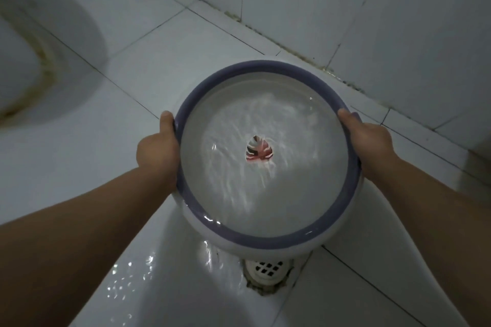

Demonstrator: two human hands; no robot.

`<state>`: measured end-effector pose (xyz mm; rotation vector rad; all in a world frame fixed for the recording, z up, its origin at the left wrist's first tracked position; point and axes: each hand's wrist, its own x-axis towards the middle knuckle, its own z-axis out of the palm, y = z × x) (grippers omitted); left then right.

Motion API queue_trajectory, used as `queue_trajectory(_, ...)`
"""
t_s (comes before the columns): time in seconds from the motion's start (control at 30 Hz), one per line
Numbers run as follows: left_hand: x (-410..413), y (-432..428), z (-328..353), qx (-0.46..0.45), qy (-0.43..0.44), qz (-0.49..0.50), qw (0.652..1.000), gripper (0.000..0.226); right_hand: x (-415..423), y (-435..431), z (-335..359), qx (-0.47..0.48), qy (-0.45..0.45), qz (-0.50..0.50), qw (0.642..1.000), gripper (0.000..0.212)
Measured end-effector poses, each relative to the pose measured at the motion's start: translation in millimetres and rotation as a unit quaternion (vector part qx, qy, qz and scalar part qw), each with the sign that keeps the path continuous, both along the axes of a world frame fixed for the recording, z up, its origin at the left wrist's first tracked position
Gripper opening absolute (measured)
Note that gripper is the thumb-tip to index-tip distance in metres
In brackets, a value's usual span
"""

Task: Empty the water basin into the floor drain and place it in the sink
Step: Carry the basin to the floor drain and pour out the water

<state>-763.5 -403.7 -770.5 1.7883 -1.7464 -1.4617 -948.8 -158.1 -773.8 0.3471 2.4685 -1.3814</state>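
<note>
A round white water basin (pixel 313 71) with a purple rim hangs above the tiled floor, held level. It is filled with rippling water, and a red leaf print shows on its bottom. My left hand (pixel 156 151) grips the rim on the left side. My right hand (pixel 372 143) grips the rim on the right side. A white grated floor drain (pixel 267 269) lies directly below the basin's near edge, partly hidden by it. The tiles beside the drain are wet and glossy. No sink is in view.
A white toilet base (pixel 47 61) with a stained joint stands at the left. A tiled wall (pixel 345 8) runs along the far right, meeting the floor in a dirty grout line. White floor tiles spread between them.
</note>
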Motion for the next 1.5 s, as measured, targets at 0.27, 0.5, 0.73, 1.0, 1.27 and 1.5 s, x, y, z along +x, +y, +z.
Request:
queue_trajectory(0.27, -13.9, 0.3, -3.8, -0.04, -0.001, 0.012, 0.999, 0.057, -2.8, 5.3, -10.4, 0.027, 0.047, -0.016, 0.998, 0.065)
queue_trajectory(0.5, -14.7, -0.4, -7.5, -0.061, -0.019, 0.029, 0.998, 0.06, -2.9, 4.8, -11.6, 0.042, 0.073, 0.008, 0.996, 0.061)
queue_trajectory(0.73, -16.5, 1.9, -4.2, -0.066, -0.01, 0.027, 0.997, 0.058, -5.8, 7.5, -12.7, 0.047, 0.095, 0.023, 0.994, 0.071)
queue_trajectory(1.0, -16.6, 3.4, -4.7, -0.079, 0.004, 0.021, 0.997, 0.061, -9.2, 8.1, -17.7, 0.074, 0.116, 0.028, 0.99, 0.062)
queue_trajectory(1.27, -13.0, -1.5, -11.6, -0.083, -0.002, 0.016, 0.996, 0.064, -11.4, 2.7, -19.2, 0.086, 0.14, 0.035, 0.986, 0.065)
queue_trajectory(1.5, -12.9, 0.2, -9.1, -0.095, -0.012, -0.011, 0.995, 0.063, -9.7, 5.9, -18.2, 0.059, 0.132, 0.027, 0.989, 0.058)
